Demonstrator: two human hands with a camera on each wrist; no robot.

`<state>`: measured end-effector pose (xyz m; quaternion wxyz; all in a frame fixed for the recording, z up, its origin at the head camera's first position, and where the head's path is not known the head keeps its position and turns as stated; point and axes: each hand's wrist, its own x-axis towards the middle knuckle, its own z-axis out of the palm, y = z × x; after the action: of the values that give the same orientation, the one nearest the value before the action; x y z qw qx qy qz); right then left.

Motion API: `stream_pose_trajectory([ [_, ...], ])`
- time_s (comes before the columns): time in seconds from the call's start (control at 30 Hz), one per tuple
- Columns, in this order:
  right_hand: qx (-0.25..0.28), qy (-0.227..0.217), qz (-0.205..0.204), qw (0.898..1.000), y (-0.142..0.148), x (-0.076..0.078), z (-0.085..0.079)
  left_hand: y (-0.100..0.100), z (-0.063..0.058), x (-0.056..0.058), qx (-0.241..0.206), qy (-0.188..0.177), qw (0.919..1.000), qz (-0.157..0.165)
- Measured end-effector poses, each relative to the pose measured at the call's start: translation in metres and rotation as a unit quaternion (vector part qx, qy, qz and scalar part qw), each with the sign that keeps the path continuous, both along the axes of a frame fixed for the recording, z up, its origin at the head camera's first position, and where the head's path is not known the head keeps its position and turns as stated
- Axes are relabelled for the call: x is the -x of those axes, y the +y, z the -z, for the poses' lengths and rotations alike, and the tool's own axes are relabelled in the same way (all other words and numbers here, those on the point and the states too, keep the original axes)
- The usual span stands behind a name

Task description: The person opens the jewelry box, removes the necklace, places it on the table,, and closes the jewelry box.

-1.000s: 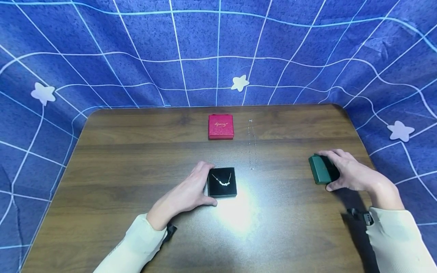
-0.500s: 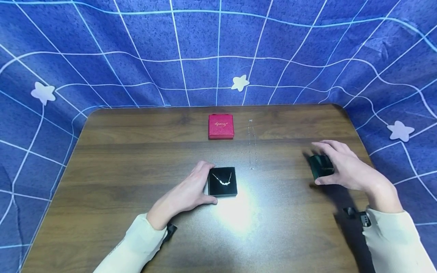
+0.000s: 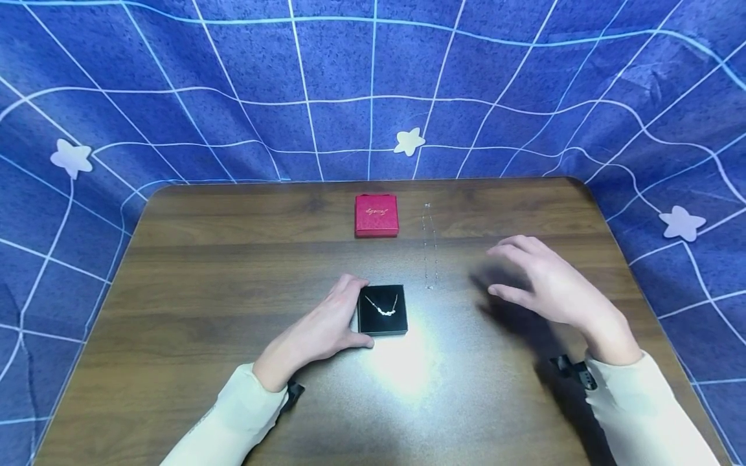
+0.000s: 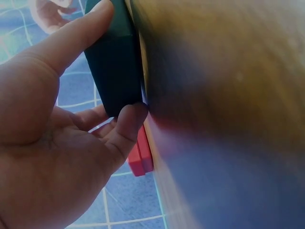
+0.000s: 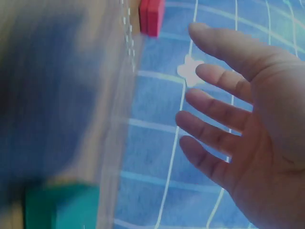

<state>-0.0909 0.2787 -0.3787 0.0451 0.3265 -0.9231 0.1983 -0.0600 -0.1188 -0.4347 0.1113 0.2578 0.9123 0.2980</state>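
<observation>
My left hand (image 3: pixel 326 321) grips an open jewelry box (image 3: pixel 383 327) by its sides, thumb at the near edge and fingers at the far edge. Inside it a silver necklace (image 3: pixel 386 312) lies on a black insert. From the left wrist, the dark green outside of the box shows between thumb and fingers. My right hand (image 3: pixel 550 285) is over the right half of the table with fingers spread and holds nothing. A green box lid (image 5: pixel 71 207) shows low in the right wrist view; in the head view the right hand hides it. A second, thin necklace (image 3: pixel 436 259) lies stretched on the table.
A red jewelry box (image 3: pixel 376 217) with gold lettering stands at the back of the wooden table (image 3: pixel 233 259). Blue cloth (image 3: pixel 326 77) with white lines and stars hangs behind and beside the table. A bright reflection lies in front of the open box.
My right hand has let go of the green lid and moved left over the table, toward the loose necklace. The left hand keeps its grip on the open box, which has shifted slightly right.
</observation>
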Motion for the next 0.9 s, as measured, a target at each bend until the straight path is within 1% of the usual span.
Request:
stream_pose_trajectory([
  [0.13,0.010,0.034,-0.037,0.999,-0.024,0.002,0.007,0.002,0.000,0.000,0.000,0.001,1.0000,0.001],
  [0.2,0.012,0.037,-0.048,0.998,-0.037,0.003,0.011,0.002,0.000,0.000,-0.002,0.001,1.0000,0.001],
  [0.27,0.011,0.031,-0.053,0.998,-0.051,0.002,0.014,0.003,0.001,0.000,-0.001,0.001,1.0000,0.001],
  [0.43,0.008,0.023,-0.058,0.998,-0.084,0.000,0.022,0.004,0.002,0.000,0.000,0.004,1.0000,0.002],
  [0.6,-0.001,0.031,-0.068,0.997,-0.112,-0.001,0.029,0.004,0.003,0.000,0.002,0.000,1.0000,0.000],
  [0.77,-0.016,0.032,-0.063,0.997,-0.130,0.000,0.036,0.004,0.002,0.001,0.011,-0.005,0.9999,0.001],
  [0.9,-0.045,0.036,-0.052,0.997,-0.140,0.000,0.040,0.005,0.001,0.000,0.010,0.001,0.9999,0.006],
])
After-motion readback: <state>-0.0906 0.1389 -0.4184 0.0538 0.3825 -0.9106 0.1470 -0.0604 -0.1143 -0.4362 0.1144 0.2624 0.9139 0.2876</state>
